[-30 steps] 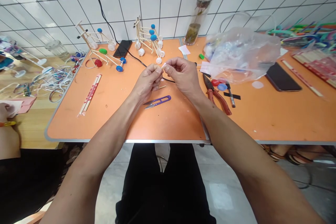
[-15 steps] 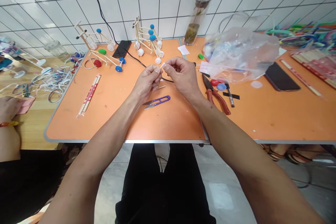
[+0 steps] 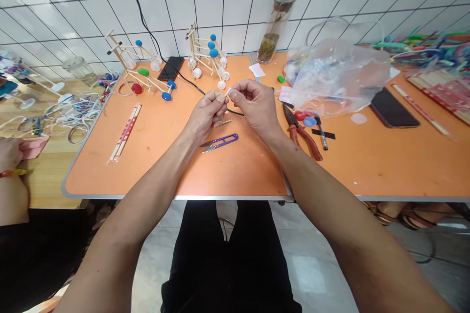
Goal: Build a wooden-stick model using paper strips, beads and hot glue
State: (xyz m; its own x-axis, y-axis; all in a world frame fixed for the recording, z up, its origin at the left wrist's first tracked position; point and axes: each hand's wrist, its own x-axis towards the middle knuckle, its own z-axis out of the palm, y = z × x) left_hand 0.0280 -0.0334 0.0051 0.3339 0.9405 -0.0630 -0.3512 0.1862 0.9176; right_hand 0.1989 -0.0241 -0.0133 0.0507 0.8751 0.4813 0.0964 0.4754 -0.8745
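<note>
A small pale pink strip (image 3: 228,91), probably paper, shows between my two hands at the middle of the orange table. My left hand (image 3: 210,111) is closed, its thumb and forefinger pinched at the strip's lower end. Fingertips of my right hand (image 3: 253,105) pinch it from the other side. Whether anything else is inside the grip is hidden by the fingers. Just below lie purple thread snips (image 3: 225,142) and a short wooden stick (image 3: 227,121). Behind my hands stands a stick model (image 3: 205,51) with blue and white caps.
Another stick model (image 3: 137,66) stands at back left, near wrapped chopsticks (image 3: 126,132). Red-handled pliers (image 3: 303,132), a marker (image 3: 322,133), a plastic bag (image 3: 338,76) and a phone (image 3: 394,107) lie right. A tea bottle (image 3: 279,19) stands behind. A co-worker's hand (image 3: 10,153) is at far left.
My hands stay nearly still, pinching the same strip. At far left, the co-worker's hand has shifted slightly with the pink piece.
</note>
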